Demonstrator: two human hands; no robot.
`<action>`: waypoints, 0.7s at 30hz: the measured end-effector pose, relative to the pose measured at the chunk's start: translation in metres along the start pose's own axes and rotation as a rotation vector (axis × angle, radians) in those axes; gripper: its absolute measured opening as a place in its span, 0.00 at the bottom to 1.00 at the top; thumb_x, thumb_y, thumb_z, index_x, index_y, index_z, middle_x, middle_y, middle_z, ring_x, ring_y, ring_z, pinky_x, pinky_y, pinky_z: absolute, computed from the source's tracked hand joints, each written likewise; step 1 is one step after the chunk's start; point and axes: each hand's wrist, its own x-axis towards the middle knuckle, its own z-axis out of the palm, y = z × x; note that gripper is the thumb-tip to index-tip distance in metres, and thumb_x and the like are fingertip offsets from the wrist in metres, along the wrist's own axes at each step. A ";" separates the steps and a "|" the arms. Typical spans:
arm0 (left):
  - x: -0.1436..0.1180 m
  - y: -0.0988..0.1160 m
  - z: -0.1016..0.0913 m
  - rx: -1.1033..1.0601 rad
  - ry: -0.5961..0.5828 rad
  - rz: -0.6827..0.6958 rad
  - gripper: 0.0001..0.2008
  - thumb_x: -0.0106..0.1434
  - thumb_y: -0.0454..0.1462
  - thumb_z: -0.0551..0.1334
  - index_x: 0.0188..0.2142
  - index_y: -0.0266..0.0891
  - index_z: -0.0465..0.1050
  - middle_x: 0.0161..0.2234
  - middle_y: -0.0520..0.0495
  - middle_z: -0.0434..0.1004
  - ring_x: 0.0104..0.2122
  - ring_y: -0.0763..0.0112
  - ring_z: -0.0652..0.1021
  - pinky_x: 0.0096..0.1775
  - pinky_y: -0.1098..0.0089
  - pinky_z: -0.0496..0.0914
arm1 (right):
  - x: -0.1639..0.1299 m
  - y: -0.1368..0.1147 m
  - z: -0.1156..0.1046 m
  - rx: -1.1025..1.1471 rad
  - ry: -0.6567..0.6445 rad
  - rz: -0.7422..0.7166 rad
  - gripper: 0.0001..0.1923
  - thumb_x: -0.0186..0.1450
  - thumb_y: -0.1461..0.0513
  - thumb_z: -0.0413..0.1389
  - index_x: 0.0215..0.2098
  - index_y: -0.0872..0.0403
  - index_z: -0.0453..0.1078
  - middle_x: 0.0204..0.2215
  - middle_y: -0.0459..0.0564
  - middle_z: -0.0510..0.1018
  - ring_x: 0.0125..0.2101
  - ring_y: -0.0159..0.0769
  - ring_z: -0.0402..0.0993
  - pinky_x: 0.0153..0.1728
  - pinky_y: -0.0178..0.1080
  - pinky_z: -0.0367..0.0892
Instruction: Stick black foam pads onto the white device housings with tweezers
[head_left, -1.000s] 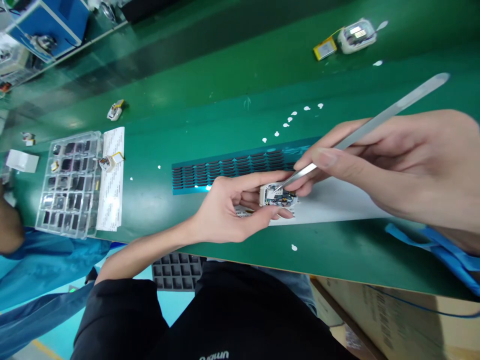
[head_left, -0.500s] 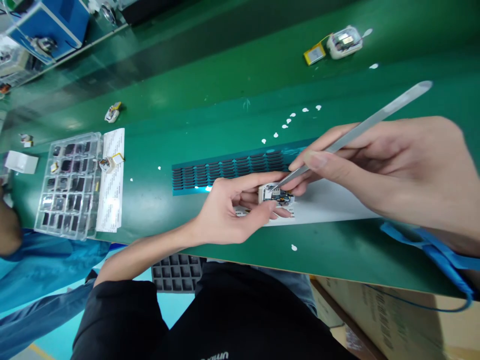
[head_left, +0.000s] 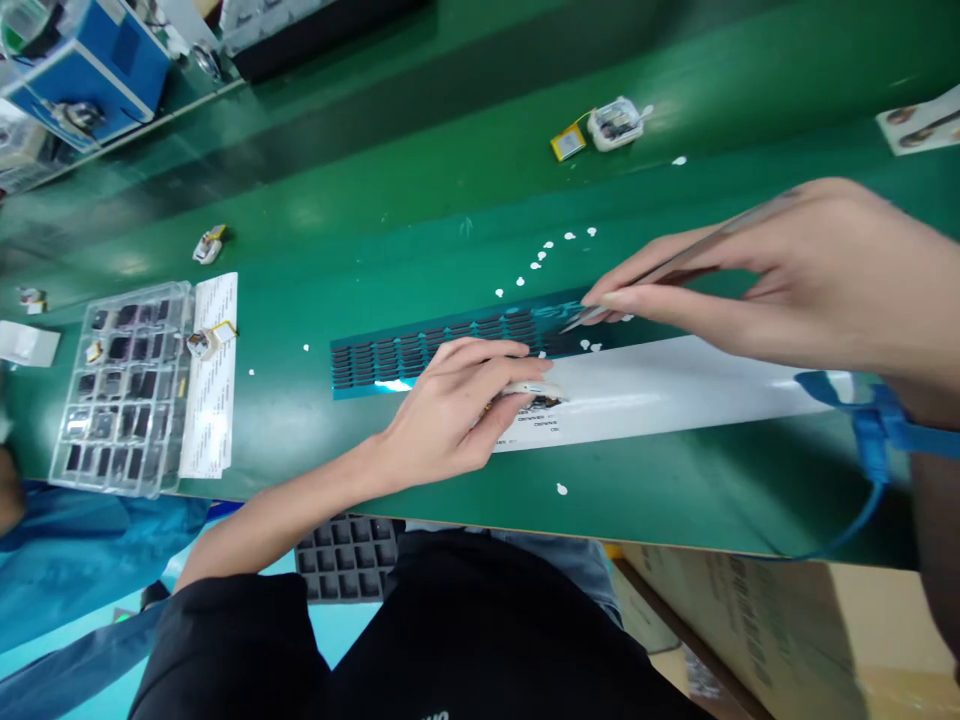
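My left hand pinches a small white electronic device housing, tilted on edge over the printed end of a white paper strip. Much of its open inner side is hidden by my fingers. Pointed metal tweezers are gripped in my right hand. Their tips are over the right end of a teal film sheet carrying rows of thin dark strips. Several small white round tabs lie behind the sheet, and a couple of white pieces rest near the tweezer tips.
An open device housing with a wired yellow-edged battery lies at the back. A clear compartment tray of dark parts stands at left, beside printed paper. A blue wrist strap with its cord is around my right wrist.
The tweezers have left the device's inside and moved over the teal film. My left hand has turned the device on edge, its fingers now more over it. The view has shifted right.
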 end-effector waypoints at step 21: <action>0.011 -0.013 -0.001 0.090 -0.351 -0.073 0.14 0.82 0.40 0.51 0.56 0.39 0.74 0.67 0.37 0.77 0.72 0.50 0.71 0.63 0.50 0.71 | 0.001 0.015 0.005 0.088 -0.062 0.056 0.21 0.76 0.44 0.58 0.35 0.44 0.85 0.41 0.41 0.88 0.40 0.41 0.87 0.36 0.45 0.81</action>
